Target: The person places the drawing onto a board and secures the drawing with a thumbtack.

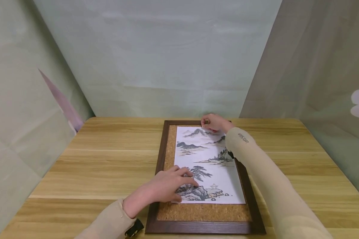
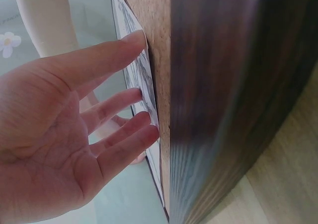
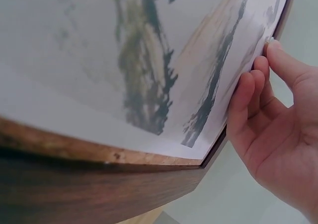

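A sheet of paper with an ink landscape painting (image 1: 209,176) lies on a cork board (image 1: 203,212) in a dark brown wooden frame. My left hand (image 1: 170,184) rests on the lower left of the sheet with its fingers spread; in the left wrist view its thumb (image 2: 131,42) touches the sheet's bottom edge. At the far edge of the sheet is my right hand (image 1: 213,122), with curled fingers. The right wrist view shows a small shiny piece, like a pushpin (image 3: 269,39), pinched at the thumb tip; most of it is hidden.
The board lies on a wood-grain table (image 1: 107,166), its far edge close to the table's back edge. Pale cloth (image 1: 167,59) hangs behind and at both sides. A dark wrist strap (image 1: 134,228) is on the left sleeve.
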`<action>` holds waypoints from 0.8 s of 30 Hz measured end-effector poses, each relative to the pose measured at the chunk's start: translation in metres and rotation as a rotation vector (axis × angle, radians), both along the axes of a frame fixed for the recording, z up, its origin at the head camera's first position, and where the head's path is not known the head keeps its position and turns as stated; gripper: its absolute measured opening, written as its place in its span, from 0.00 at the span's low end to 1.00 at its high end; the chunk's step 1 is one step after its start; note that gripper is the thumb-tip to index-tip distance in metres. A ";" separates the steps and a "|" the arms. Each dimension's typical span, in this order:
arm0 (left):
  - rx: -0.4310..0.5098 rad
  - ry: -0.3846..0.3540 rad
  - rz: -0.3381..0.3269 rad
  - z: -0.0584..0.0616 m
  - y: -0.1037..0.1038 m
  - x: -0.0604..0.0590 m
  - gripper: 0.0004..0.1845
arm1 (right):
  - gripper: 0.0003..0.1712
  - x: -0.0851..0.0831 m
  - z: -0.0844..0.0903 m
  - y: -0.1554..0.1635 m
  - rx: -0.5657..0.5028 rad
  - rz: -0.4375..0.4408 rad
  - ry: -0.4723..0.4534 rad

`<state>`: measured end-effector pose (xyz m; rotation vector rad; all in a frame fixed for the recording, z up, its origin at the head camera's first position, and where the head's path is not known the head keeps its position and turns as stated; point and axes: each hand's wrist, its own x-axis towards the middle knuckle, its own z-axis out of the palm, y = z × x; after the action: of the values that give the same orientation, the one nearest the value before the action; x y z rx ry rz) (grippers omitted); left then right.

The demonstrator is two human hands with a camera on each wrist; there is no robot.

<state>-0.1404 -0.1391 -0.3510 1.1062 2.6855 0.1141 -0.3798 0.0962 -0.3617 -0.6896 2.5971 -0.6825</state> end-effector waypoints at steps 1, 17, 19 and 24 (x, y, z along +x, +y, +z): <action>0.000 -0.001 0.000 0.000 0.000 0.000 0.33 | 0.05 0.000 0.000 0.000 0.001 0.003 0.001; 0.009 -0.003 0.005 0.000 -0.002 0.001 0.33 | 0.05 -0.002 -0.004 -0.006 0.025 -0.017 0.054; 0.008 -0.003 0.004 0.000 -0.002 0.001 0.33 | 0.05 -0.002 -0.004 -0.006 0.020 -0.026 0.059; -0.002 -0.007 0.005 0.000 -0.001 -0.001 0.33 | 0.05 -0.003 -0.005 -0.005 0.009 -0.039 0.059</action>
<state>-0.1414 -0.1404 -0.3508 1.0968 2.6816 0.1157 -0.3828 0.0912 -0.3666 -0.6682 2.6722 -0.6714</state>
